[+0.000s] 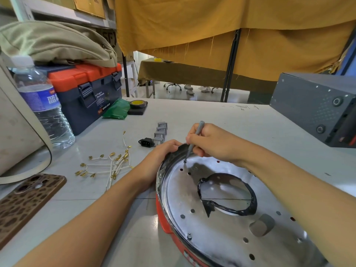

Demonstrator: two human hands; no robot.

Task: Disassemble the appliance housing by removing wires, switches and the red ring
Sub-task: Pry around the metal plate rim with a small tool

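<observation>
White worktable (212, 116) holds loose white wires (107, 164) and grey switches (160, 132) (a row); left hand (159, 157) grips the round metal housing (227, 218), right hand (210, 141) pinches a grey screwdriver (193, 141).

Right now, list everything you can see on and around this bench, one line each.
appliance housing: one, silver plate with a black-edged opening, near right, tilted
red ring: one, red, around the housing's lower edge
screwdriver: one, grey, tip on a screw at the housing's far rim
wires: a loose bunch, white with brass terminals, left of the housing
switches: four, grey, in a row beyond the housing
power socket: one, black, beside the switches
toolbox: one, blue and orange, far left
water bottle: one, clear, left
tape roll: one, black and yellow
phone: one, brown patterned case, near left
metal box: one, dark grey, right
left hand: grips the housing rim
right hand: holds the screwdriver
</observation>
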